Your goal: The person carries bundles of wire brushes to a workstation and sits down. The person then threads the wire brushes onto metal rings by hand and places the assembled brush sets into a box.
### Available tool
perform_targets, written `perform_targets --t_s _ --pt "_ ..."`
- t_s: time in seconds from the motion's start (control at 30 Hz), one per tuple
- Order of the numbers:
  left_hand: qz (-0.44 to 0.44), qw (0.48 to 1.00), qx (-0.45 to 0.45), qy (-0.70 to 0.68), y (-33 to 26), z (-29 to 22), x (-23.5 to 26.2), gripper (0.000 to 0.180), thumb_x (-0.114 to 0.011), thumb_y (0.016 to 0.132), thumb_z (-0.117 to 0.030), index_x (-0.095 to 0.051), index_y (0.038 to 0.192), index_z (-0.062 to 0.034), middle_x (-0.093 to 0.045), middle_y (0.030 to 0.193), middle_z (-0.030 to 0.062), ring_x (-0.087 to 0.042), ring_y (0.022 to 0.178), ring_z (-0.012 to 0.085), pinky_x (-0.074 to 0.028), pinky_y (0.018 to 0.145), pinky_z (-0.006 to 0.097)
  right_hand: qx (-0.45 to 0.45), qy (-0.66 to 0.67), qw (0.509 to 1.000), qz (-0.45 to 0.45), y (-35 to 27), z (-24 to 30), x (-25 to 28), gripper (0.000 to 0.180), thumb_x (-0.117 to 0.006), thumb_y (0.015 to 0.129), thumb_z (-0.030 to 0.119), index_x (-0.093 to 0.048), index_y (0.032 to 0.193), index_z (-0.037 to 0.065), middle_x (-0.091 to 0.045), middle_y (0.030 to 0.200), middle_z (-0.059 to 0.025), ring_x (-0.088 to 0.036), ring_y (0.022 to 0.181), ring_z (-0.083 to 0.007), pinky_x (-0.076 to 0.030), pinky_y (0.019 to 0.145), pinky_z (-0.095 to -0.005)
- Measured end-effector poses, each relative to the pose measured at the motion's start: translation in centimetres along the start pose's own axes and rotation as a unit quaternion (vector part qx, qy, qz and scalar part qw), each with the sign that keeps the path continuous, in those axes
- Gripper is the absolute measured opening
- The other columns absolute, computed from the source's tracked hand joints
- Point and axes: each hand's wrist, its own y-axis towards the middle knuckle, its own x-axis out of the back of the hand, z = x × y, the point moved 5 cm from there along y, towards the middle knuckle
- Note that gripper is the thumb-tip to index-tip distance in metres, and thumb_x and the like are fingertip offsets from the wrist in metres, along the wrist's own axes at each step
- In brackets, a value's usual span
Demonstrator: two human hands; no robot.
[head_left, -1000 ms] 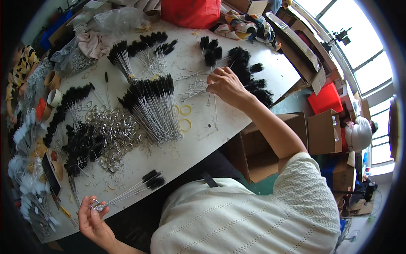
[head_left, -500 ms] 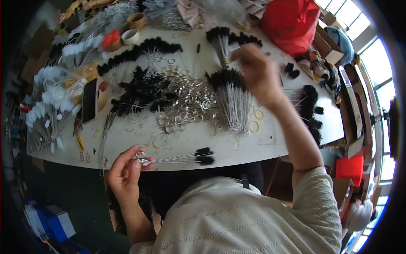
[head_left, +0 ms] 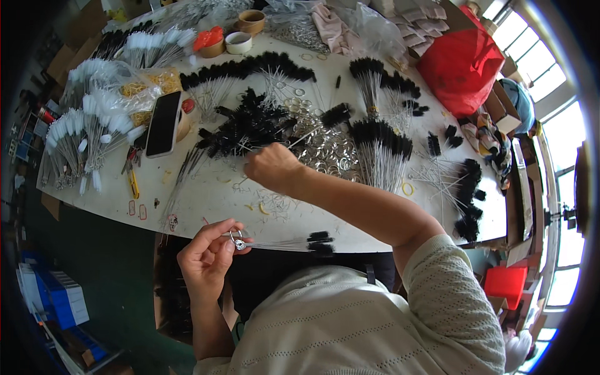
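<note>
Near the table's front edge, my left hand point(head_left: 209, 253) pinches a metal split ring point(head_left: 237, 237). Several thin wire brushes point(head_left: 321, 244) with black bristle heads hang from it, pointing right. My right hand point(head_left: 275, 167) is closed over the middle of the table on the wire of a larger black-bristled brush point(head_left: 337, 116). That brush's head points away to the upper right, past my knuckles. Beyond the right hand lie a heap of loose black brushes point(head_left: 247, 125) and a pile of metal split rings point(head_left: 322, 150).
Bundled black brushes point(head_left: 381, 140) lie right of the rings, with more brushes point(head_left: 469, 194) at the right edge. On the left are white-tipped brushes point(head_left: 94, 128), a phone point(head_left: 164, 124) and a yellow cutter point(head_left: 134, 183). A red bag point(head_left: 459, 69) sits at the back right.
My right hand has moved left and nearer from the back-right bundle, and a larger black brush now shows in it. My left hand still holds the ring of brushes. The view has shifted.
</note>
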Motion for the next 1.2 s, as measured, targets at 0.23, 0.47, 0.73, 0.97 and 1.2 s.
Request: perform_targets --t_s 0.23,0.47,0.73,0.97,1.2 --pt "-0.053 0.996 -0.077 -0.013 1.9 -1.7 -0.9 0.028 -0.053 0.085 0.008 -0.055 0.112 0.0093 -0.058 0.107 0.0195 -0.065 0.087 0.0231 -0.057 0.074 0.031 -0.052 0.193 0.918 -0.343 -7.1 1.9 10.8 0.044 -0.066 0.067 0.001 -0.066 0.109 0.013 -0.056 0.075 -0.0021 -0.057 0.055 -0.0135 -0.048 0.044 -0.0282" --pt "-0.070 0.980 -0.184 0.020 3.3 -3.1 -3.4 0.033 -0.055 0.082 0.013 -0.055 0.114 0.0094 -0.059 0.110 0.0184 -0.063 0.090 0.0191 -0.055 0.077 0.027 -0.044 0.211 0.866 -0.451 -11.4 3.8 11.9 0.041 -0.064 0.065 0.005 -0.066 0.106 0.009 -0.050 0.073 0.0019 -0.055 0.052 -0.0087 -0.043 0.040 -0.0246" --pt "-0.060 0.967 -0.224 0.106 2.8 -4.2 -4.8 0.037 -0.057 0.076 0.017 -0.057 0.112 0.0080 -0.060 0.107 0.0178 -0.064 0.085 0.0161 -0.056 0.070 0.025 -0.057 0.202 0.913 -0.349 -14.6 3.8 12.9 0.042 -0.065 0.064 -0.001 -0.067 0.105 0.008 -0.055 0.074 -0.0009 -0.057 0.054 -0.0122 -0.047 0.043 -0.0262" --pt "-0.033 0.971 -0.231 0.051 2.9 -4.7 -6.2 0.035 -0.056 0.078 0.016 -0.057 0.112 0.0087 -0.058 0.109 0.0187 -0.063 0.085 0.0164 -0.057 0.070 0.026 -0.124 0.277 0.862 -0.406 -15.8 2.8 13.6 0.046 -0.062 0.070 -0.004 -0.065 0.114 0.011 -0.050 0.078 -0.0044 -0.053 0.058 -0.0152 -0.048 0.049 -0.0281" --pt "-0.042 0.975 -0.189 0.114 3.0 -4.2 -6.7 0.034 -0.056 0.079 0.015 -0.057 0.112 0.0091 -0.059 0.109 0.0187 -0.062 0.084 0.0142 -0.056 0.070 0.024 -0.109 0.294 0.824 -0.473 -15.7 2.8 11.1 0.048 -0.064 0.067 -0.002 -0.066 0.111 0.016 -0.057 0.079 -0.0001 -0.059 0.061 -0.0145 -0.050 0.047 -0.0275"
